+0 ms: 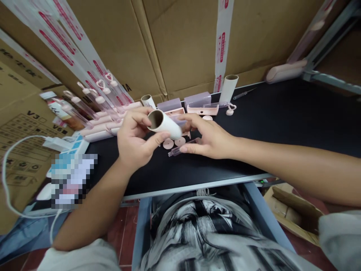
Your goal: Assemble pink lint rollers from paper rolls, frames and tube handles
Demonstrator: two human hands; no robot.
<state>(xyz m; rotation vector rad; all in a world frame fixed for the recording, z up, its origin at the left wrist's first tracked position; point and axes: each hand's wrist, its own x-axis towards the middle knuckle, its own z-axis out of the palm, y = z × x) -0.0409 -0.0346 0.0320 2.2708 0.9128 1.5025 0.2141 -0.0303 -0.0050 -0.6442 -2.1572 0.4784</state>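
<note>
My left hand (134, 139) is closed round a white cardboard tube (168, 127), its hollow brown end tilted up toward me. At the tube's lower far end is my right hand (204, 137), fingers and thumb apart; whether its fingertips touch the tube is hard to tell. Just under the right thumb lies a see-through purplish plastic piece (175, 151) on the black tabletop. Round pink discs (168, 143) rest beside it. Behind the hands sit purple half-shells (197, 99) and an open pink half-shell (202, 110).
Another white tube (228, 88) stands upright at the back, near a thin screwdriver-like tool (244, 93). At left are pink cases with heart-topped sticks (103, 86), a bottle (56, 107), a power strip (80, 145) and a blurred-out phone (73, 180). Cardboard (180, 41) walls the back.
</note>
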